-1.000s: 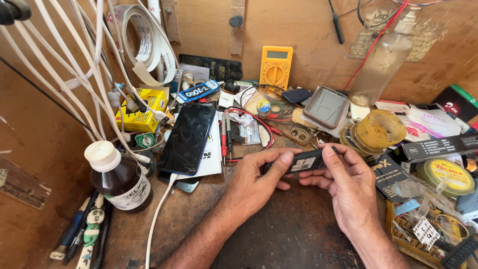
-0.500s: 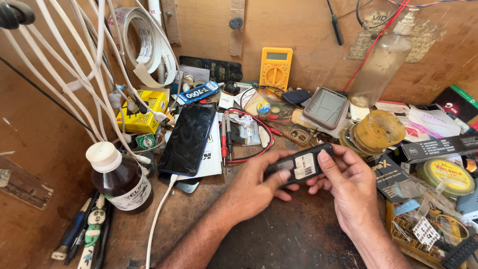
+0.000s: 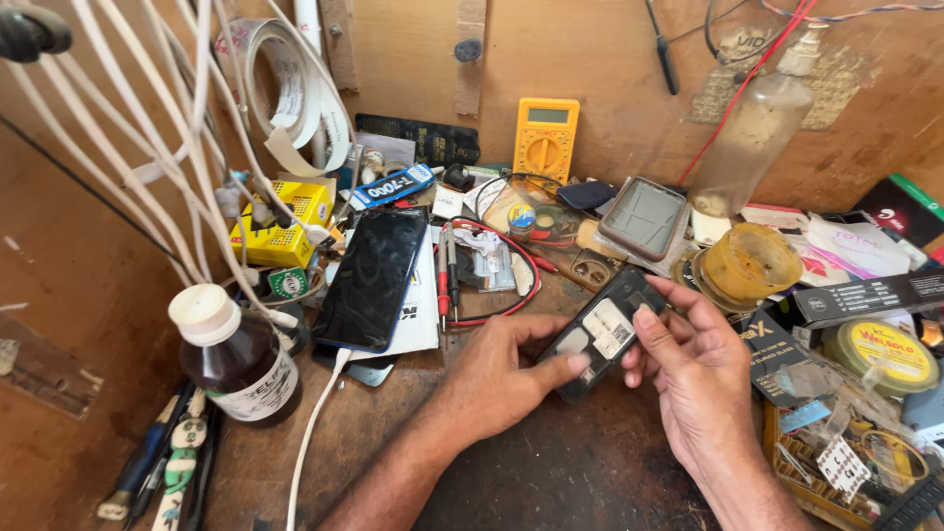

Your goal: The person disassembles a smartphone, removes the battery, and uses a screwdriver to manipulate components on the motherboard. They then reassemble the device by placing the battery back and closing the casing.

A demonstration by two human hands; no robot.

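Both hands hold a small black phone (image 3: pixel 602 330) with its back open, tilted up above the wooden bench. My left hand (image 3: pixel 501 374) grips its lower end from the left, thumb along the edge. My right hand (image 3: pixel 693 369) supports its right side, with the thumb pressing on the pale inner panel. A larger black smartphone (image 3: pixel 372 278) lies face up to the left on white paper, with a white cable (image 3: pixel 313 433) plugged into its bottom.
A brown bottle with a white cap (image 3: pixel 233 356) stands at left. A yellow multimeter (image 3: pixel 544 140) leans on the back wall. Red and black probes (image 3: pixel 444 275), a clear spray bottle (image 3: pixel 750 138), solder rolls (image 3: pixel 752 261), boxes and tools (image 3: pixel 147 462) crowd the bench.
The small phone has been lifted off the bench and tilted up toward me, its open back now facing up; both hands shifted their grip around it.
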